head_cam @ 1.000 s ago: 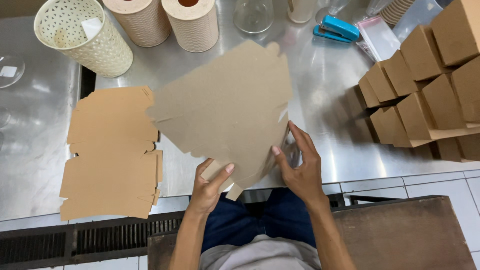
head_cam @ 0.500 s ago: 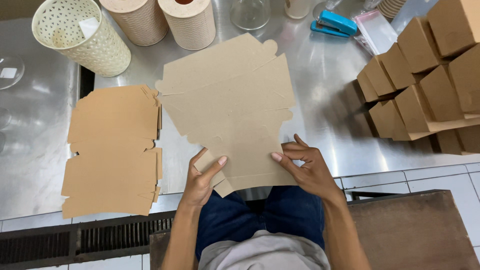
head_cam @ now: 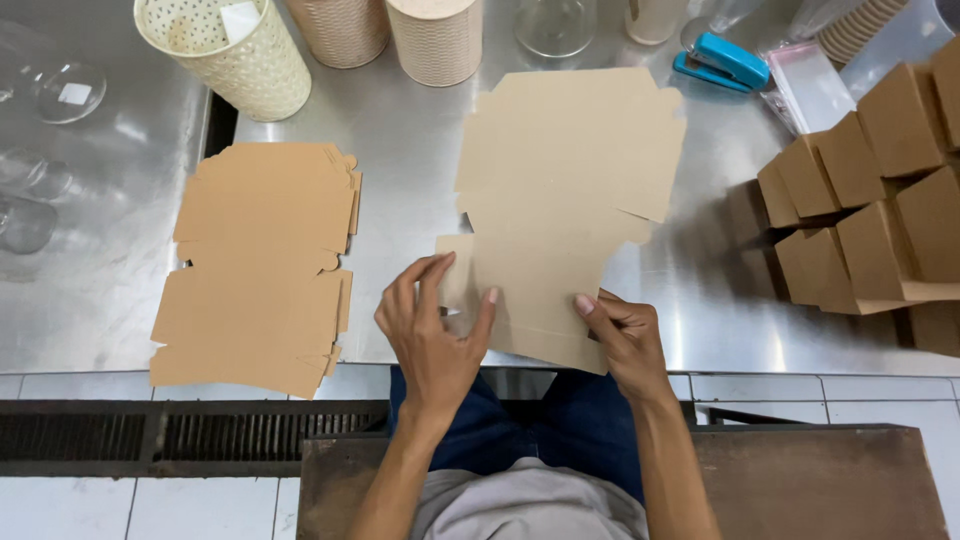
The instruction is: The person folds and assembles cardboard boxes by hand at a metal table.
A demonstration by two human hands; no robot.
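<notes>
1. My left hand (head_cam: 432, 325) lies on the near left corner of a flat cardboard box blank (head_cam: 560, 190), fingers spread and loose; the thumb presses on the sheet while the fingertips reach onto a small side flap (head_cam: 455, 268).
2. My right hand (head_cam: 625, 335) pinches the near right edge of the same blank, thumb on top and the other fingers curled under the edge (how far under, I cannot tell).
3. The blank rests flat on the steel table (head_cam: 400, 170), its near edge at the table's front lip, just above my lap, its far end pointing at the jars.
4. To my left, well apart from the blank, sits a stack of the same brown blanks (head_cam: 260, 260), edges slightly fanned.
5. At the right edge of the table stands a cluster of folded brown boxes (head_cam: 860, 200), piled against one another.
6. Along the far side: a pale perforated basket (head_cam: 230, 55), two ribbed tan cylinders (head_cam: 435, 40) side by side, and a clear glass jar (head_cam: 555, 22).
7. A blue stapler (head_cam: 722, 62) lies beyond the blank's far right corner, beside a clear plastic sleeve (head_cam: 805, 85).
8. Clear glass lids or bowls (head_cam: 60, 90) sit on the far left (shapes hard to make out).
</notes>
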